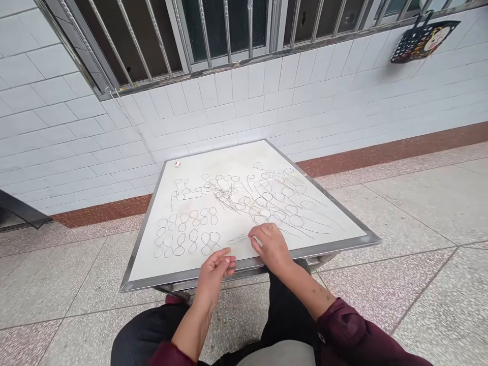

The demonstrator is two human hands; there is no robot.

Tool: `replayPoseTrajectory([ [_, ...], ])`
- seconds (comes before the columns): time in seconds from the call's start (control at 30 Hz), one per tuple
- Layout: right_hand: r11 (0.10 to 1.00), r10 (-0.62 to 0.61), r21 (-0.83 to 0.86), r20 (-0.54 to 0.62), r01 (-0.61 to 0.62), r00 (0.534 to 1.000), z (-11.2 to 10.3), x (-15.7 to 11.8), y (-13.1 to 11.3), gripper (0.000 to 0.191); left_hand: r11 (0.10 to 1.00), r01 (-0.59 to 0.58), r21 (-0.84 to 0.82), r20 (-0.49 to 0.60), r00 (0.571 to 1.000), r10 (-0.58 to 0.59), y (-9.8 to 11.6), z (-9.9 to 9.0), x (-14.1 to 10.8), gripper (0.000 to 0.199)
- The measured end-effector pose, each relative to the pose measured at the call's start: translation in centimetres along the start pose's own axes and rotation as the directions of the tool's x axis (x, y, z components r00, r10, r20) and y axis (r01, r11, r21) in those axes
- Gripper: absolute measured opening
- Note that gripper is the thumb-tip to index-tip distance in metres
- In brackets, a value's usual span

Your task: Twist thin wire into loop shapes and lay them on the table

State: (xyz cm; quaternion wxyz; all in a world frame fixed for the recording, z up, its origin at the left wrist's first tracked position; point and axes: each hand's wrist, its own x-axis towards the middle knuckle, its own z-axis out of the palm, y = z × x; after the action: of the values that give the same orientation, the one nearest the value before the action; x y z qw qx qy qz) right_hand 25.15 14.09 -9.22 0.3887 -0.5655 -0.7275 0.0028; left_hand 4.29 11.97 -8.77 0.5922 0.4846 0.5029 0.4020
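Thin dark wires bent into loops lie on a white metal-edged table (229, 155). Near its front edge my right hand (271, 246) pinches the end of a thin wire (238, 238) between thumb and fingers. The wire stretches left along the tabletop. My left hand (216, 267) is at the front edge, just left of the right hand, with thumb and fingers closed together. Whether anything is between them is too small to see. Left of the hands are rows of figure-eight wire pieces (193, 238). Beyond my right hand lie single-loop wires with long tails (297, 221).
A tangled bunch of looped wires (226, 195) lies mid-table. A small white and red object (177, 164) is at the far left corner. Behind stands a white tiled wall (229, 119) with barred windows. A black patterned basket (423, 40) hangs at upper right.
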Motion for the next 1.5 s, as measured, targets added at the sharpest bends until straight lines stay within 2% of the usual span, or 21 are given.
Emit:
replayPoseTrajectory([
  [0.07,0.999,0.042,-0.01,0.0,-0.042,0.999,0.2,0.0,0.2,0.016,0.998,-0.055,0.012,-0.043,0.997,0.056,0.5,0.7,1.4,0.05],
  [0.13,0.987,0.154,0.042,0.0,-0.154,0.988,0.5,0.2,1.1,0.015,0.994,-0.097,0.041,-0.058,0.993,0.099,0.2,1.3,2.4,0.048],
  [0.27,0.919,0.357,0.178,0.004,-0.352,0.934,0.9,0.9,3.1,0.014,0.977,-0.176,0.118,-0.032,0.983,0.181,-1.2,2.7,3.0,0.045],
  [0.43,0.891,0.406,0.227,-0.007,-0.394,0.914,1.0,1.9,4.5,0.017,0.954,-0.257,0.157,0.032,0.966,0.255,-1.2,4.2,2.9,0.038],
  [0.6,0.928,0.311,0.226,-0.038,-0.295,0.95,1.5,1.8,4.3,0.014,0.972,-0.225,0.067,-0.015,0.974,0.226,-0.7,5.5,4.8,0.046],
  [0.73,0.965,0.181,0.193,0.013,-0.18,0.983,2.3,0.9,2.9,0.013,0.984,-0.168,-0.067,-0.073,0.984,0.163,-0.4,6.3,6.4,0.058],
  [0.9,0.984,-0.091,0.159,0.064,0.08,0.994,3.1,-0.1,1.7,0.02,0.966,-0.139,-0.217,-0.114,0.987,0.116,-0.2,6.7,7.0,0.05],
  [1.0,0.96,-0.131,0.258,0.059,0.112,0.99,2.8,-0.3,1.8,0.02,0.956,-0.122,-0.267,-0.118,0.989,0.093,-0.1,6.5,6.8,0.046],
  [1.07,0.942,-0.037,0.336,0.023,0.027,0.999,2.3,-0.1,2.2,0.02,0.953,-0.104,-0.285,-0.101,0.992,0.078,0.0,6.3,6.4,0.044],
  [1.13,0.917,0.106,0.386,0.012,-0.103,0.994,1.8,0.6,2.8,0.023,0.954,-0.081,-0.288,-0.077,0.995,0.061,0.0,6.0,6.0,0.043],
  [1.2,0.881,0.198,0.421,0.082,-0.214,0.977,1.5,1.6,3.5,0.029,0.959,-0.06,-0.276,-0.056,0.997,0.046,0.1,5.8,5.7,0.042],
  [1.33,0.795,0.205,0.505,0.298,-0.336,0.932,1.4,3.2,4.1,0.019,0.973,-0.039,-0.226,-0.04,0.999,0.031,0.1,5.8,5.4,0.041],
  [1.5,0.636,0.296,0.615,0.365,-0.467,0.883,1.0,3.1,3.2,0.02,0.987,-0.008,-0.159,-0.051,0.999,0.0,0.1,6.4,5.3,0.035],
])
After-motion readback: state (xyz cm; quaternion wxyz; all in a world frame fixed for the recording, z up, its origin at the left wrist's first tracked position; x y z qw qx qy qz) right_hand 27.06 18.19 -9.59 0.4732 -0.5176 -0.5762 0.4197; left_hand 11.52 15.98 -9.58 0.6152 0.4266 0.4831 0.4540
